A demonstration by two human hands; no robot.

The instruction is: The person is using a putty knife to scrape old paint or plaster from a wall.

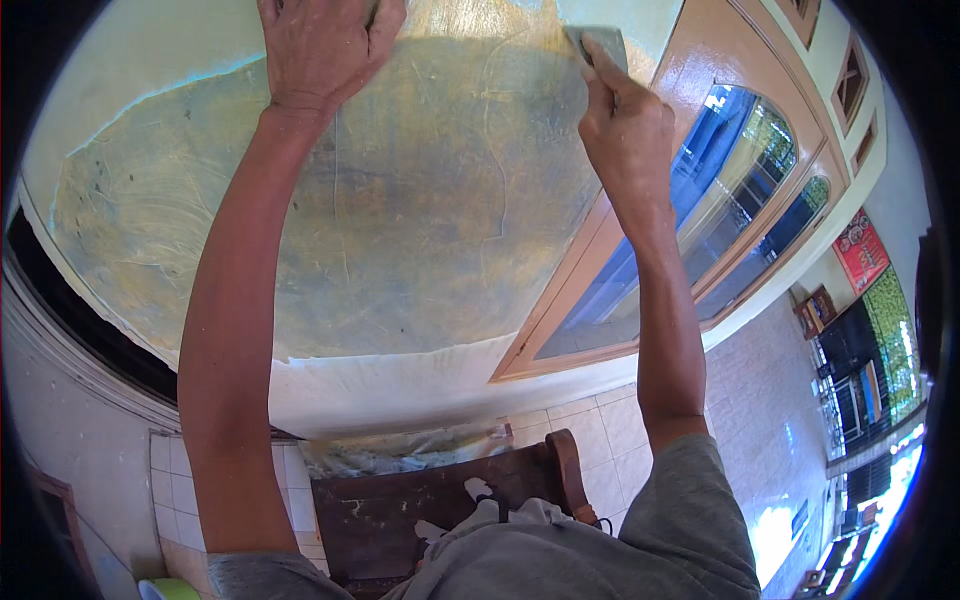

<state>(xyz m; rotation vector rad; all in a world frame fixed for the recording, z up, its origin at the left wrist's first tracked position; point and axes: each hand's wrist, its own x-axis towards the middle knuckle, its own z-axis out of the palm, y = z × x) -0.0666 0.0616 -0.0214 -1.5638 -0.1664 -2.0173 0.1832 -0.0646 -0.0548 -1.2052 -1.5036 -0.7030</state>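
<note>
My right hand (pixel 626 120) grips a flat grey scraper (pixel 609 46), its forefinger stretched along the blade. The blade rests on or close to the wall, at the upper right of a stripped patch. At the top edge of the picture, my left hand (pixel 326 56) is raised before the wall, its fingertips cut off or hidden, so what it holds cannot be told. Between and below both hands spreads the bare grey-yellow patch (pixel 420 202), scratched and streaked. Pale paint (pixel 172 45) with a ragged bluish edge borders it at the upper left.
A wooden-framed window (pixel 720 172) adjoins the wall on the right. I stand on a dark wooden bench (pixel 390 517) with a curved armrest (pixel 566 472). Plastic sheeting (pixel 405 451) lies between bench and wall. Tiled floor (pixel 600 424) lies below. A green-and-white container (pixel 169 589) sits lower left.
</note>
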